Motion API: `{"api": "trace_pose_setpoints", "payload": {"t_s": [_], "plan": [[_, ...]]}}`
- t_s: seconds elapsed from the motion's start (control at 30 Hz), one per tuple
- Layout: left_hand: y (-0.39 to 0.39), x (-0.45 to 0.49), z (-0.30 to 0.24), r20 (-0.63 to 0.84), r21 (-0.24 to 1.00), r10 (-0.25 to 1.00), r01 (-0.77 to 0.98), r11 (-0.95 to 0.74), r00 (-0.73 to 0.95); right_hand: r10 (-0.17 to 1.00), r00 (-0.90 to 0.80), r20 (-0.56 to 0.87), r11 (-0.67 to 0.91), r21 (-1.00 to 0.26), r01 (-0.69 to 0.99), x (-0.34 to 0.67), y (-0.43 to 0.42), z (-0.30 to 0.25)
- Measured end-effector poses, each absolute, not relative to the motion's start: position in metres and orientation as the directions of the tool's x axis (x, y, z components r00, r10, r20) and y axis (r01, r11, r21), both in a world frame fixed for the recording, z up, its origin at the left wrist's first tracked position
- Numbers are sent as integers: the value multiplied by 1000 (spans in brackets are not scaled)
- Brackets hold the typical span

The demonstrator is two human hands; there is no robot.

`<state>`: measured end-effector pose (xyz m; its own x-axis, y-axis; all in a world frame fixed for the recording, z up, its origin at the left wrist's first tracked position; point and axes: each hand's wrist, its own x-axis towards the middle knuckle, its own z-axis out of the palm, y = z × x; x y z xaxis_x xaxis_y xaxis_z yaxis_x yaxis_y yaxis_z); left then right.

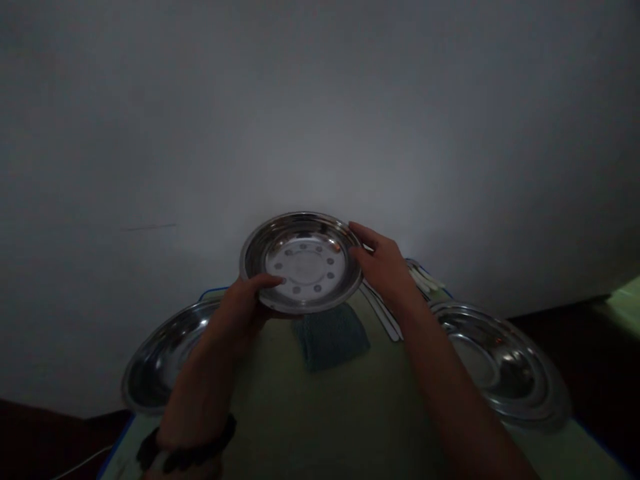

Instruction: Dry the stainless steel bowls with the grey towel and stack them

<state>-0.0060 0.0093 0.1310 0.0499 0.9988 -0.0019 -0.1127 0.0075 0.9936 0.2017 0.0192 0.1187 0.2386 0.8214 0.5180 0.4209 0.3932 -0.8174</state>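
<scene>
A round steel plate (305, 263) is held up in front of the wall, tilted toward me, its shiny inside showing a ring of reflected dots. My left hand (245, 307) grips its lower left rim, thumb lying on the inside. My right hand (383, 263) clasps the right rim with fingers curled over the edge. A dark beaded band (185, 450) circles my left wrist.
Below lies a pale green table (350, 413) with a blue edge. A folded teal cloth (333, 337) rests at its middle. Steel plates sit at the left (163, 357) and the right (500, 363). Cutlery (387, 313) lies by the right plate. A grey wall stands behind.
</scene>
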Motion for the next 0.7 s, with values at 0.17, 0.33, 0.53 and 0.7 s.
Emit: {"api": "trace_pose_setpoints", "payload": {"t_s": [0.17,0.33,0.53,0.7], "plan": [[9,15,122,-155,975,982,-144,170,112,918,-58,391,345,-720,603,249,-1,129],[8,31,99,-149,989,940,53,140,308,982,-137,127,182,-490,853,332,-34,113],[8,31,94,-193,977,917,151,148,349,938,203,-280,-275,-246,929,401,-59,70],[13,30,88,-217,974,911,141,178,351,935,69,-348,-221,-418,881,418,-66,59]]}}
